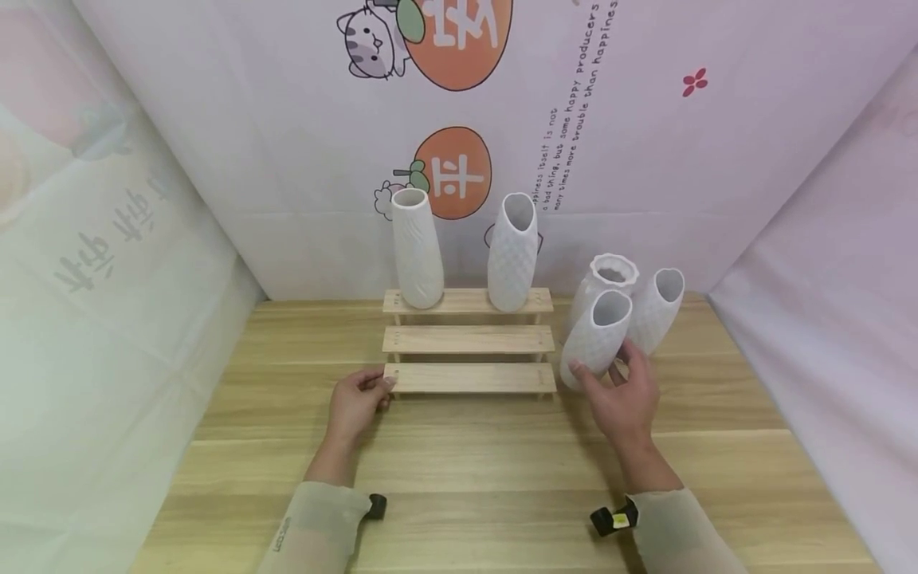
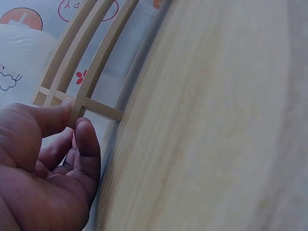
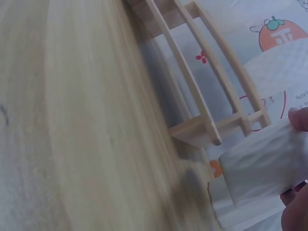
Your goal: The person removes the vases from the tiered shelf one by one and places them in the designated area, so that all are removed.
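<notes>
My right hand point(image 1: 625, 397) grips a white vase point(image 1: 594, 341) with a slanted mouth, thumb on its near side and fingers around the right. This vase leans to the right, just beside the right end of a three-step wooden rack point(image 1: 469, 378). In the right wrist view, the lower part of the held vase point(image 3: 262, 166) shows close to the rack's end. My left hand point(image 1: 356, 405) pinches the left end of the lowest step between thumb and fingers, which the left wrist view shows at the board's end point(image 2: 79, 108). Fingers behind the held vase are partly hidden.
On the top step stand a round-mouthed white vase point(image 1: 418, 251) and a slant-mouthed white vase point(image 1: 513, 253). Behind the held one are a scalloped-rim vase point(image 1: 615, 267) and another slant-mouthed vase point(image 1: 658, 312). The wooden table point(image 1: 473, 462) meets a printed cloth backdrop point(image 1: 323, 159).
</notes>
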`<state>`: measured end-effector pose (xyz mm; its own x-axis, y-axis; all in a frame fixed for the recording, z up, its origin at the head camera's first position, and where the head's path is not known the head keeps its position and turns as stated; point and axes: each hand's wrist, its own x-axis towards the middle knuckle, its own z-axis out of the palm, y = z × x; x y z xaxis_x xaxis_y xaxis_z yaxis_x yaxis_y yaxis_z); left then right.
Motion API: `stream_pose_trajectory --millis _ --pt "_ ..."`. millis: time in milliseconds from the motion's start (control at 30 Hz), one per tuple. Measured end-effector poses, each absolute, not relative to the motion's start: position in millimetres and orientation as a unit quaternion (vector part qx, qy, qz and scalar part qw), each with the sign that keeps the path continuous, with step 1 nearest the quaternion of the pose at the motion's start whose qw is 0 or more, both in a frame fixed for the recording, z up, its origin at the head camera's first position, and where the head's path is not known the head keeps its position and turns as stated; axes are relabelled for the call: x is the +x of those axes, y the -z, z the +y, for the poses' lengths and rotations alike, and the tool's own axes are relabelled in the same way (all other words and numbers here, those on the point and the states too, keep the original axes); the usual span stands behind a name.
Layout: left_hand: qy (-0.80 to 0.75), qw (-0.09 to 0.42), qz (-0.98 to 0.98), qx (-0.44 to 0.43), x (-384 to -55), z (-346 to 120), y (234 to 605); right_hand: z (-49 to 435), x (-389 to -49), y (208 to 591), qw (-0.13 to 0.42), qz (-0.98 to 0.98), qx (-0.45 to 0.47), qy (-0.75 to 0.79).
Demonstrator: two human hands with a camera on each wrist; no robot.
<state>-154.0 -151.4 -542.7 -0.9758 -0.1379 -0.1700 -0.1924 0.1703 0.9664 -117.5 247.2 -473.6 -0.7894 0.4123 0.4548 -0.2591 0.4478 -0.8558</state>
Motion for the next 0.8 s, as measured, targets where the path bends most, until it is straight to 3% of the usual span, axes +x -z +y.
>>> stream_pose_trajectory --millis 200,800 --pt "-0.635 0.020 0.764 -0.113 -154.0 -150.7 543.6 264.0 -132.8 509.9 0.298 -0.793 -0.070 -0.527" --pt "-0.637 0.020 0.763 -0.111 -154.8 -152.0 544.4 269.9 -140.1 525.0 0.280 -0.814 -0.091 -0.501"
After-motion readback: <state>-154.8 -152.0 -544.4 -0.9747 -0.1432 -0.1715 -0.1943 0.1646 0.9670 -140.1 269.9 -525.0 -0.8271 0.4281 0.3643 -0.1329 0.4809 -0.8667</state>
